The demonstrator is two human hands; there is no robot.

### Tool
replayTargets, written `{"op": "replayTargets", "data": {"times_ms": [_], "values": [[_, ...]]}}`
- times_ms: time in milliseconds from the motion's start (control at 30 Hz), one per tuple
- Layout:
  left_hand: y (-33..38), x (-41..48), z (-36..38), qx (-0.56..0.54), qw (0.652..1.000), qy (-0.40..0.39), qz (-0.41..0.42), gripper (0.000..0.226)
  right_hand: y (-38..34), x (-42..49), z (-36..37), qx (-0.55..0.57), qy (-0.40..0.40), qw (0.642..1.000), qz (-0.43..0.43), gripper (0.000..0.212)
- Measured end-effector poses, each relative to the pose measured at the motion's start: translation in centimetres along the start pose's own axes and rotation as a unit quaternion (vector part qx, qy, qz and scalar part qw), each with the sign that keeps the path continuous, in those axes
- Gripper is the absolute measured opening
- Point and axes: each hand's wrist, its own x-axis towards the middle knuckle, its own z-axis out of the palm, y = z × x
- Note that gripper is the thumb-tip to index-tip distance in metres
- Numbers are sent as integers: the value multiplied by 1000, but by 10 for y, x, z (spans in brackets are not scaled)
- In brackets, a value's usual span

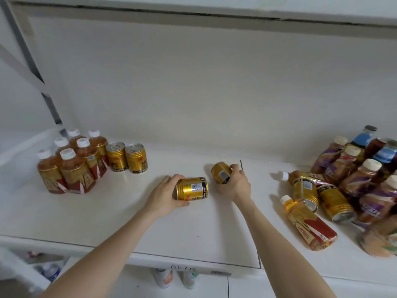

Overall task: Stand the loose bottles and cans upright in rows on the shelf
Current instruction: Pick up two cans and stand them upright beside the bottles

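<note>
My left hand (165,194) grips a gold can (193,188) held sideways just above the white shelf (107,211). My right hand (235,183) holds a second gold can (221,172), tilted, a little farther back. At the back left two gold cans (126,157) stand upright beside several upright tea bottles with white caps (71,164). On the right, two tea bottles (309,224) and two gold cans (335,205) lie on their sides in a loose heap.
A pile of purple-labelled and blue-labelled bottles (365,173) crowds the shelf's right end. The back wall (193,82) and an upper shelf edge (193,16) bound the space. More bottles (163,278) show on the shelf below.
</note>
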Motion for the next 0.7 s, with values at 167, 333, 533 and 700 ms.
{"op": "replayTargets", "data": {"times_ms": [167, 333, 533, 700], "values": [[12, -7, -11, -70, 998, -2, 3, 78, -3, -10, -12, -82, -66, 993, 54, 62], [30, -16, -26, -79, 996, -42, 8, 77, 4, -40, -21, -62, -48, 994, 73, 60], [55, -21, -38, -66, 990, -118, 38, 78, 26, -80, -25, 83, 15, 994, 74, 73], [66, -29, -30, -59, 987, -145, 41, 78, 43, -112, -27, 259, 48, 958, 110, 74]]}}
